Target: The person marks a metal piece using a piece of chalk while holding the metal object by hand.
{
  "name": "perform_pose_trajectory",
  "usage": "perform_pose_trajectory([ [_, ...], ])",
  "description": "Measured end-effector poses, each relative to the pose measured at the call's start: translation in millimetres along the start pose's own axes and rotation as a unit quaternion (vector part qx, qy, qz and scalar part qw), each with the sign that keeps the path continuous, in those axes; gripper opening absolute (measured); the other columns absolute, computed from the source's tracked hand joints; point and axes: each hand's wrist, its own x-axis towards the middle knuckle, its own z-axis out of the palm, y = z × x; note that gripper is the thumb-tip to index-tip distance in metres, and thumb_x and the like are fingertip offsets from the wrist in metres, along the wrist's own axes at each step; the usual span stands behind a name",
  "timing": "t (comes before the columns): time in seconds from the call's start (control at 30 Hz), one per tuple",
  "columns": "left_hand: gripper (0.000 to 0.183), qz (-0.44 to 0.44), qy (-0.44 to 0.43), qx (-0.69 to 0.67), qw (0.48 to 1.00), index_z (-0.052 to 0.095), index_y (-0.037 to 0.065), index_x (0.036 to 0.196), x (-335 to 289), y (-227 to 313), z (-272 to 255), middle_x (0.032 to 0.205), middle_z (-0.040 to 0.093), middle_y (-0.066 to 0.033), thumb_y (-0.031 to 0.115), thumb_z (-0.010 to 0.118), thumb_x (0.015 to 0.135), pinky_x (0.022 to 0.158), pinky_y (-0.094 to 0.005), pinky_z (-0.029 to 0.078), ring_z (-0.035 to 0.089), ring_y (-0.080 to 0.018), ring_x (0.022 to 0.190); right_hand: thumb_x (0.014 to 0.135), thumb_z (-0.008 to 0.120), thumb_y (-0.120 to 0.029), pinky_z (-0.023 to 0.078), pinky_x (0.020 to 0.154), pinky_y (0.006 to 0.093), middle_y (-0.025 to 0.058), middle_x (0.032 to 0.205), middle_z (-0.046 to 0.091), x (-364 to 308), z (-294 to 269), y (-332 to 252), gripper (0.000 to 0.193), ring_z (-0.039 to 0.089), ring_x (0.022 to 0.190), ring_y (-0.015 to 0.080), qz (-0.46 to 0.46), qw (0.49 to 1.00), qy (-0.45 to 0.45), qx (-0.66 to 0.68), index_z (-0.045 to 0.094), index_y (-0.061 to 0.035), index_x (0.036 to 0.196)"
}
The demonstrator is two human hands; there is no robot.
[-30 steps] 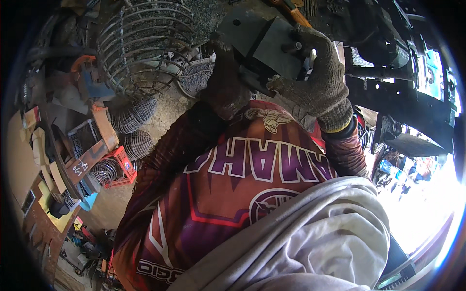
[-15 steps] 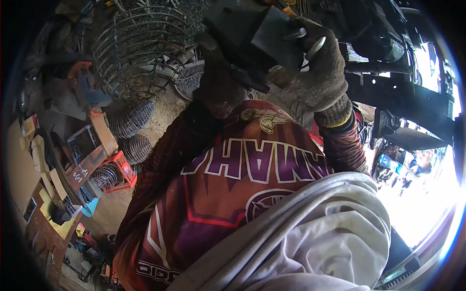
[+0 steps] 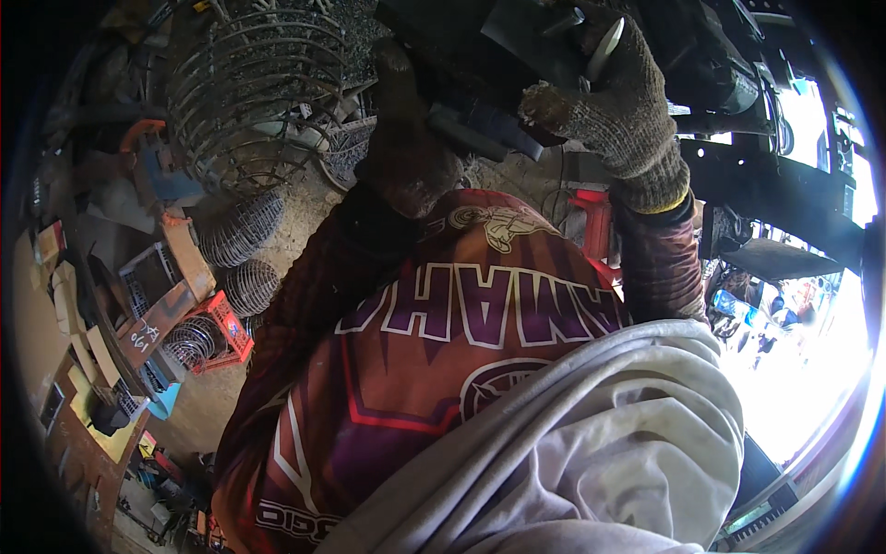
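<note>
A dark, flat-faced metal block (image 3: pixel 517 42) is at the top of the view, between my two gloved hands. My left hand (image 3: pixel 406 138) is in deep shadow at its left side; the glove seems to grip the edge, though most fingers are hidden. On the right, my right hand (image 3: pixel 623 120) wears a grey knitted glove with a yellow cuff edge. A pale, pointed stick (image 3: pixel 605 48) pokes out between its fingers, and the thumb points toward the block. Close to the fingers is a shiny rod end (image 3: pixel 561 22). Below the block hangs a dark bar-like part (image 3: pixel 484 134).
Large wire coils (image 3: pixel 249 92) are on the ground at upper left, with smaller coil springs (image 3: pixel 242 226) nearer. A red crate (image 3: pixel 226 332) holds more coils. Cut boards (image 3: pixel 166 319) lie at left. Dark steel framing (image 3: pixel 775 189) crosses the right, and a red stand (image 3: pixel 593 222) is below my right wrist.
The dark block has moved up toward the top edge and tilted, showing the bar-like part underneath. My right hand has shifted slightly right, its thumb now less pressed over the block.
</note>
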Motion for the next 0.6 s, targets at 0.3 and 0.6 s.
perform_pose_trajectory([
  [0.3,0.053,-0.046,-0.002,-0.105,0.993,0.044,0.001,0.135,7,10,-5,0.122,0.056,-0.0164,0.037,0.053,0.096,0.093,-0.0427,0.051,0.058,-0.0311,0.111,0.054,0.095,-0.036,0.053,0.080,0.0348,0.0094,0.102,0.064,8,-4,5,0.082,0.064,0.090,0.0224,-0.096,0.992,0.011,-0.082,0.057,-0.0059,0.121],
  [0.6,0.054,-0.152,-0.009,-0.401,0.903,0.045,0.002,0.136,19,35,-10,0.124,0.057,-0.0155,0.041,0.050,0.098,0.094,-0.0426,0.051,0.058,-0.0298,0.112,0.058,0.095,-0.031,0.055,0.080,0.0375,0.0128,0.108,0.064,4,3,-7,0.080,0.067,0.099,0.0257,-0.139,0.986,-0.011,-0.087,0.055,-0.0057,0.122],
])
